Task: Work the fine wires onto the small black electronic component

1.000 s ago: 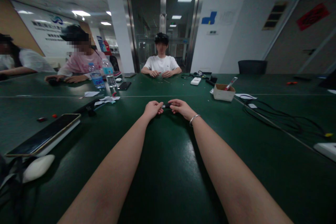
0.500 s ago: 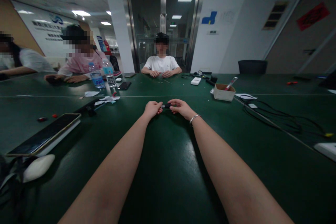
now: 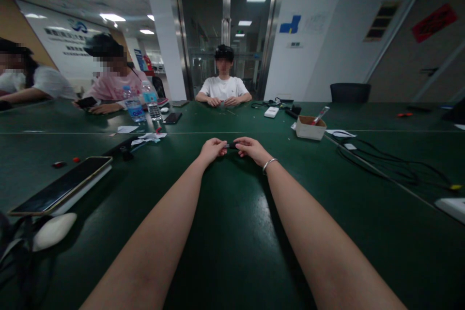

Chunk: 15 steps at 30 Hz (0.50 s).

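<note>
Between my two hands, just above the green table (image 3: 225,213), is a small black stick with a greyish end (image 3: 231,146); its exact kind is too small to make out. The fingertips of my left hand (image 3: 212,150) pinch its grey left end. My right hand (image 3: 252,150) has thumb and fingers closed on the black right end, and a silver bangle is on that wrist. Fingers cover both ends of the stick.
A phone on a white box (image 3: 69,186) lies at left, with a white rounded object (image 3: 54,231) nearer. Two water bottles (image 3: 133,105), paper scraps (image 3: 148,138), a small open box (image 3: 311,128) and black cables (image 3: 378,155) are farther out. Several people sit around the table.
My hands stay almost in place, and slightly less of the stick's grey end shows. The person in pink has raised a dark object a little off the table.
</note>
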Each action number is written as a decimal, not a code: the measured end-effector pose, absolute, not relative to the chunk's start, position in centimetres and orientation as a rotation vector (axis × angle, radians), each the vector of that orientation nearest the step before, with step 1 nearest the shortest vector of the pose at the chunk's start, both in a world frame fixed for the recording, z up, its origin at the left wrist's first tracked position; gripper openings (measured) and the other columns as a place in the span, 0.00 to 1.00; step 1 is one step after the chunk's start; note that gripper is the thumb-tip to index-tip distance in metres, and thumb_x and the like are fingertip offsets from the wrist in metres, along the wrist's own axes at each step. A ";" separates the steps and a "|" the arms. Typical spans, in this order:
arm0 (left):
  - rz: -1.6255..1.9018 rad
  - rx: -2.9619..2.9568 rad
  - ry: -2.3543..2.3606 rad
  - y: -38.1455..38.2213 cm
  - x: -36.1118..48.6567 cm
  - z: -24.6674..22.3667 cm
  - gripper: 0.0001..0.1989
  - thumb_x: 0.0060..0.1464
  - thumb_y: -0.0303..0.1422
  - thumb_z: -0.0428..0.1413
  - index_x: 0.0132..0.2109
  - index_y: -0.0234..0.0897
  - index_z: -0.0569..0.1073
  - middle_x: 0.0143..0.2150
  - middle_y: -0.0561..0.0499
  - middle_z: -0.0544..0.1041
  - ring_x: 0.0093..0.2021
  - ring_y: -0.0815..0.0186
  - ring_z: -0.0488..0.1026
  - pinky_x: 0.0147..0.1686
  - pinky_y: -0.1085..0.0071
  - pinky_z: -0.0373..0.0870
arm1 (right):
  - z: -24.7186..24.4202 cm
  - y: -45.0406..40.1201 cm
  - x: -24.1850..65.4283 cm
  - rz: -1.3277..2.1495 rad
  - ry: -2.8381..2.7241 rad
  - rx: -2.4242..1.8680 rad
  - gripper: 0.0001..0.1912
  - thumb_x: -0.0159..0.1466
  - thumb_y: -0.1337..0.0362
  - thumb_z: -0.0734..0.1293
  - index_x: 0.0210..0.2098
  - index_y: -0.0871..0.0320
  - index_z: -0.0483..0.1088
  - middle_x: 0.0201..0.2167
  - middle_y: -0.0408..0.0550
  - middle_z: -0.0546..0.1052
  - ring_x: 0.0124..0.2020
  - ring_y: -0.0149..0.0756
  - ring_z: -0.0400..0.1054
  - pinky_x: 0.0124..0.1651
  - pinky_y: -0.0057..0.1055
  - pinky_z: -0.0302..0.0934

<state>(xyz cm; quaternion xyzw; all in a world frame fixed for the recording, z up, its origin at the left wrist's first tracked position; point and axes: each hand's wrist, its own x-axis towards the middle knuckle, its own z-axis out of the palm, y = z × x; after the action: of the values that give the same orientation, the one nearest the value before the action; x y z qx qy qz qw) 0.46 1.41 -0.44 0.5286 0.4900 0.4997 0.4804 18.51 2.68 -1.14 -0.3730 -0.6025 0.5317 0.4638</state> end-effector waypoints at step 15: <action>1.272 1.283 1.047 0.9 0.2 -0.4 0.12 0.41 0.28 0.64 0.34 0.31 0.71 0.29 0.50 0.74 0.30 0.72 0.72 0.33 0.73 0.69 | -1.1 2.8 18.4 1.376 -1.366 -0.954 0.03 0.61 0.70 0.67 0.35 0.63 0.71 0.21 0.45 0.75 0.17 0.23 0.66 0.21 0.18 0.64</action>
<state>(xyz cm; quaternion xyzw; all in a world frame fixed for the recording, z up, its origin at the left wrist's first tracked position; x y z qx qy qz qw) 0.17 0.94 -0.40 0.5313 0.4334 0.5265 0.5027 18.41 2.82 -1.10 -0.3895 -0.5577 0.5618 0.4707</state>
